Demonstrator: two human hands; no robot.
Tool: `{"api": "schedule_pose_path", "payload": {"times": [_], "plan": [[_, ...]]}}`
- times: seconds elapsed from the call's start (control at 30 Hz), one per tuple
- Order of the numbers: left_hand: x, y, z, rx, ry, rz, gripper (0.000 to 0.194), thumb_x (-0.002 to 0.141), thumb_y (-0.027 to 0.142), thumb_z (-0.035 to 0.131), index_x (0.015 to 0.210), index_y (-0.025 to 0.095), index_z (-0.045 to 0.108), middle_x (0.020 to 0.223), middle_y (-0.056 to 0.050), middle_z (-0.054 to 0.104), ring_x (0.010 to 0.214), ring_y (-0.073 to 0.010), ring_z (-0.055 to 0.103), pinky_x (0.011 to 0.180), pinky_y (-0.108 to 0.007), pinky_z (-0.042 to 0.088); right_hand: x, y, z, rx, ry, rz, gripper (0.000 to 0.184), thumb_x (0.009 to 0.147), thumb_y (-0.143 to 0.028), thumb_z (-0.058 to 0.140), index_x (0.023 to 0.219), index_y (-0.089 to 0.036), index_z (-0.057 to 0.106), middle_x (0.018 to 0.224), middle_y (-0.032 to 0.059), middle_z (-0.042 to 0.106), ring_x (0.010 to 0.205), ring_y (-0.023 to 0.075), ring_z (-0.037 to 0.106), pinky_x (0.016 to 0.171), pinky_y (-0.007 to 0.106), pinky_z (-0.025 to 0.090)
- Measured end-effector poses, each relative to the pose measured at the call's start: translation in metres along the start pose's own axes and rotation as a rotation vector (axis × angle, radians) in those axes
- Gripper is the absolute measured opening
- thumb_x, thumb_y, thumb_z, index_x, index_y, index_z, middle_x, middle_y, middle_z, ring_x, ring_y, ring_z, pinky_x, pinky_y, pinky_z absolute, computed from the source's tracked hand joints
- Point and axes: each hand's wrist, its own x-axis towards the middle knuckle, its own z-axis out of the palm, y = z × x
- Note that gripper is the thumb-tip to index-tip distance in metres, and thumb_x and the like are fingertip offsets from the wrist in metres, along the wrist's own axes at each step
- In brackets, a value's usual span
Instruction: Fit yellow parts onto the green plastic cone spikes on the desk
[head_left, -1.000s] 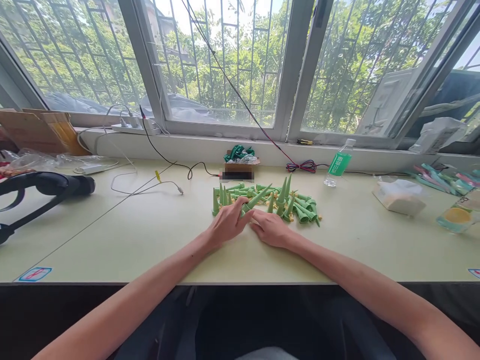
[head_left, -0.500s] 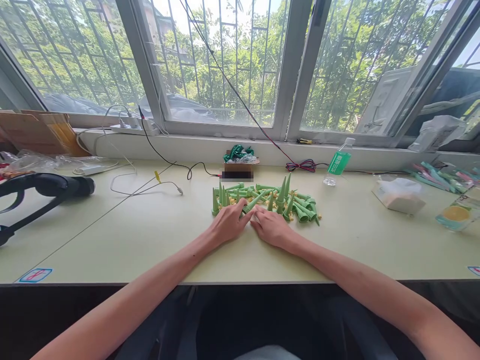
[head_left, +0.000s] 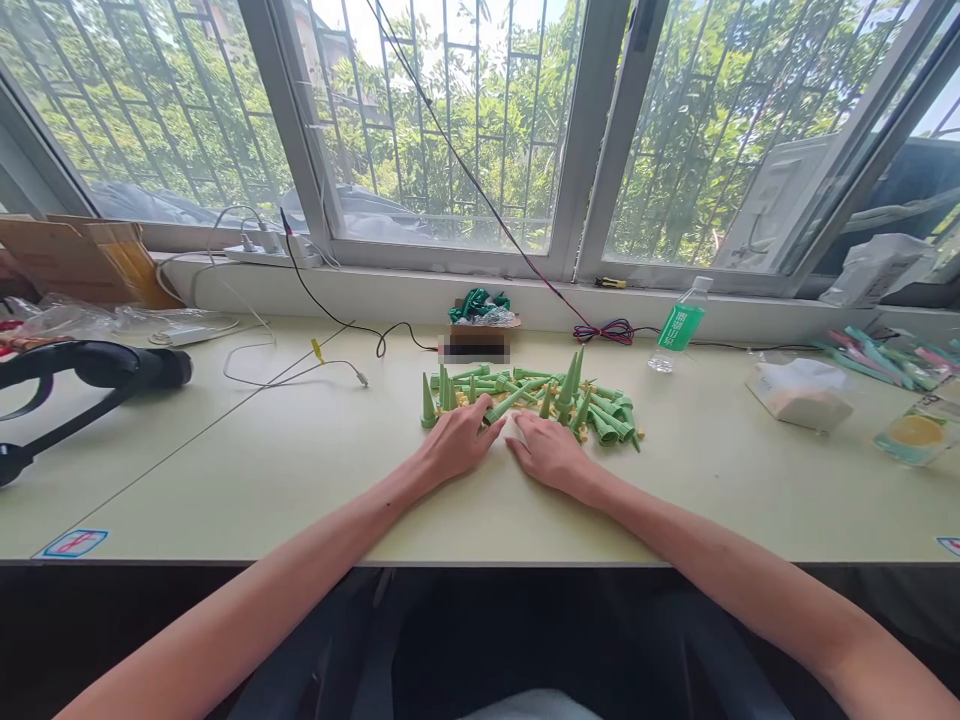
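Note:
A green plastic cone-shaped spike (head_left: 508, 401) slants up to the right, its wide end between the thumb and fingers of my left hand (head_left: 459, 440), which is closed on it. My right hand (head_left: 551, 452) rests just to the right, its thumb and forefinger apart and nothing visible between them. Behind both hands lies a pile of similar green spikes (head_left: 609, 425), mixed with small yellow pieces (head_left: 639, 434). Some spikes stand upright, such as a tall one (head_left: 568, 385) beyond my right hand and another (head_left: 428, 404) at the left end. My hands hide part of the pile.
A small box with green plastic packaging (head_left: 480, 310) stands behind the pile. Right of it are a coiled cable (head_left: 604, 331), a water bottle (head_left: 676, 328) and a tissue pack (head_left: 799, 392). A white cable (head_left: 300, 380) and a black headset (head_left: 97, 375) lie left.
My right hand has drawn slightly away from the spike, and a gap shows between the two hands. My left hand keeps its hold almost in place.

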Motion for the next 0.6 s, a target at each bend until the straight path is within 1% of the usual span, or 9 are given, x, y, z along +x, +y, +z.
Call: {"api": "schedule_pose_path", "payload": {"times": [0.13, 0.23, 0.33, 0.43, 0.5, 0.6], "plan": [[0.000, 0.000, 0.000, 0.000, -0.001, -0.015, 0.023, 0.095, 0.040, 0.045, 0.102, 0.019, 0.052, 0.063, 0.000, 0.059, 0.054, -0.0186, 0.057, 0.053, -0.025, 0.035, 0.000, 0.000, -0.002, 0.009, -0.012, 0.028, 0.036, 0.098, -0.038, 0.037, 0.120, -0.015, 0.054, 0.121, 0.0161, 0.061, 0.099, 0.0278, 0.063, 0.078, 0.036, 0.046], [0.000, 0.000, 0.000, 0.002, -0.003, -0.013, 0.024, 0.096, 0.040, 0.044, 0.102, 0.019, 0.052, 0.063, 0.001, 0.058, 0.054, -0.0179, 0.057, 0.053, -0.025, 0.035, 0.000, 0.000, -0.002, 0.016, -0.012, 0.044, 0.038, 0.098, -0.037, 0.038, 0.123, -0.014, 0.054, 0.122, 0.0166, 0.061, 0.100, 0.0283, 0.063, 0.078, 0.036, 0.046], [0.000, 0.001, 0.000, -0.003, 0.002, -0.004, 0.025, 0.096, 0.042, 0.042, 0.103, 0.019, 0.051, 0.062, 0.002, 0.057, 0.053, -0.0174, 0.056, 0.053, -0.025, 0.035, 0.000, 0.000, -0.002, 0.025, 0.001, 0.040, 0.039, 0.098, -0.037, 0.038, 0.126, -0.013, 0.052, 0.124, 0.0167, 0.060, 0.101, 0.0284, 0.063, 0.078, 0.036, 0.045], [-0.002, 0.002, -0.001, -0.012, 0.017, 0.024, 0.026, 0.097, 0.043, 0.041, 0.105, 0.020, 0.049, 0.062, 0.003, 0.055, 0.051, -0.0161, 0.054, 0.052, -0.024, 0.034, -0.002, 0.001, -0.003, 0.054, 0.030, 0.013, 0.035, 0.097, -0.034, 0.040, 0.124, -0.015, 0.053, 0.121, 0.0147, 0.062, 0.100, 0.0262, 0.063, 0.078, 0.033, 0.045], [-0.004, 0.003, -0.004, -0.018, 0.045, 0.049, 0.025, 0.098, 0.043, 0.040, 0.107, 0.020, 0.046, 0.061, 0.004, 0.054, 0.047, -0.0145, 0.051, 0.051, -0.023, 0.032, -0.004, 0.000, -0.002, 0.075, 0.058, -0.028, 0.029, 0.097, -0.032, 0.043, 0.120, -0.017, 0.054, 0.117, 0.0122, 0.064, 0.097, 0.0239, 0.063, 0.075, 0.031, 0.044], [-0.005, 0.006, -0.014, -0.021, 0.141, 0.062, 0.023, 0.098, 0.039, 0.039, 0.109, 0.020, 0.043, 0.059, 0.005, 0.050, 0.044, -0.0131, 0.046, 0.049, -0.023, 0.030, -0.008, -0.002, 0.001, 0.087, 0.094, -0.091, 0.026, 0.096, -0.031, 0.045, 0.117, -0.019, 0.054, 0.109, 0.0090, 0.066, 0.091, 0.0217, 0.064, 0.072, 0.029, 0.042]]}}
